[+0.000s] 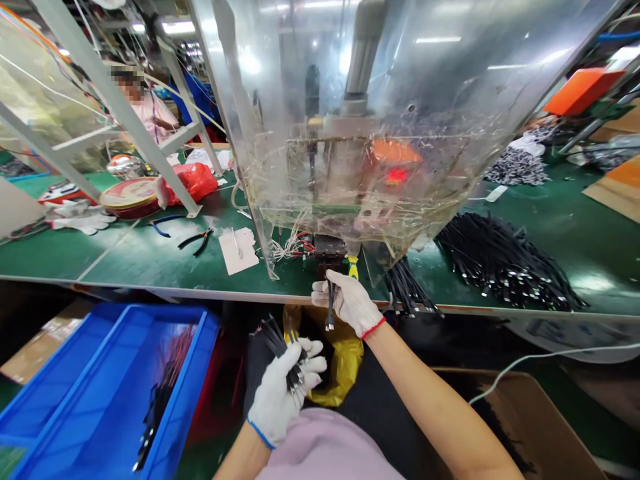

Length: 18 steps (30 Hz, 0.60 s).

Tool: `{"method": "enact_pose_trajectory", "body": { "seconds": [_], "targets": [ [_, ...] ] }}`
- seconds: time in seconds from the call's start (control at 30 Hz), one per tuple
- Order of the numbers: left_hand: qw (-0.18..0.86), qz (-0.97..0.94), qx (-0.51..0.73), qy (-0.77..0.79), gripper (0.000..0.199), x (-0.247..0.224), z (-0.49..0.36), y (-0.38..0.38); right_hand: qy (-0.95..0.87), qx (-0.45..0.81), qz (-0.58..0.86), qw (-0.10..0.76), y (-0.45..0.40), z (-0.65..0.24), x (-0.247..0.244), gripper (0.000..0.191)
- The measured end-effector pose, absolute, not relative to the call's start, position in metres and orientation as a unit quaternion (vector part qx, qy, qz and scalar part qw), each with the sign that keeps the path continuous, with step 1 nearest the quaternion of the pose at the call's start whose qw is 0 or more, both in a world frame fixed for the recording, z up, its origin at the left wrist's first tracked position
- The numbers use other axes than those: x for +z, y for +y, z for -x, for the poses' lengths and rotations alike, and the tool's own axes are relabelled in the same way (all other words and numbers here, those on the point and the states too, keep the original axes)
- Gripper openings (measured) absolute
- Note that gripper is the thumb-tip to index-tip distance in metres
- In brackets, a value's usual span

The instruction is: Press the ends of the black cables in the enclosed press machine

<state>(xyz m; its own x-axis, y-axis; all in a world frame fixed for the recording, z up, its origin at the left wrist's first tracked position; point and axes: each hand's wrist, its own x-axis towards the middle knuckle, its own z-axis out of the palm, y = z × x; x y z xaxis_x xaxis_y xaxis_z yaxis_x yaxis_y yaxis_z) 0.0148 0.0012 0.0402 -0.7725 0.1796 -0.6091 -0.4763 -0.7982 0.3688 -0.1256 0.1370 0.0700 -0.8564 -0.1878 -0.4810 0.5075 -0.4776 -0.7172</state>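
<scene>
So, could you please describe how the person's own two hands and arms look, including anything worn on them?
The left hand wears a white knitted fabric glove with a blue edge at the wrist. The right hand wears a similar white glove, but edged in red. No sleeve shows on the visible part of either forearm.

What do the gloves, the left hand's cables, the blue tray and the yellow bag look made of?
Gloves, probably knitted cotton: matt, soft-looking, with coloured cuff edges. Cables: black plastic or rubber sheathing, apparently, with shiny metal-looking ends. Blue tray: likely rigid plastic, smooth with straight moulded walls. Yellow bag: seemingly thin plastic film, given its glossy creases.
</scene>
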Motion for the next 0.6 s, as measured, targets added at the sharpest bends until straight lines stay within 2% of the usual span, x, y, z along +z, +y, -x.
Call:
{"method": "enact_pose_trajectory", "body": {
  "seconds": [0.2, 0.3, 0.37, 0.43, 0.5, 0.6],
  "targets": [
    [0.212, 0.263, 0.889, 0.308, 0.024, 0.037, -0.023, -0.005, 0.488, -0.836, -0.116, 0.223, 0.146, 0.122, 0.07, 0.031],
    [0.238, 0.233, 0.858, 0.39, 0.025, 0.031, -0.034, -0.016, 0.497, -0.8, -0.056, 0.33, 0.162, 0.106, 0.054, 0.038],
    [0.274, 0.196, 0.824, 0.457, 0.027, 0.027, -0.043, -0.025, 0.493, -0.757, -0.06, 0.425, 0.169, 0.088, 0.034, 0.047],
    [0.306, 0.166, 0.781, 0.518, 0.029, 0.021, -0.051, -0.035, 0.468, -0.742, -0.089, 0.471, 0.168, 0.068, 0.01, 0.048],
    [0.331, 0.149, 0.735, 0.573, 0.029, 0.014, -0.058, -0.043, 0.438, -0.77, -0.119, 0.448, 0.16, 0.05, -0.014, 0.04],
    [0.348, 0.156, 0.683, 0.623, 0.031, 0.001, -0.066, -0.049, 0.424, -0.816, -0.168, 0.356, 0.143, 0.032, -0.042, 0.028]
  ]
}}
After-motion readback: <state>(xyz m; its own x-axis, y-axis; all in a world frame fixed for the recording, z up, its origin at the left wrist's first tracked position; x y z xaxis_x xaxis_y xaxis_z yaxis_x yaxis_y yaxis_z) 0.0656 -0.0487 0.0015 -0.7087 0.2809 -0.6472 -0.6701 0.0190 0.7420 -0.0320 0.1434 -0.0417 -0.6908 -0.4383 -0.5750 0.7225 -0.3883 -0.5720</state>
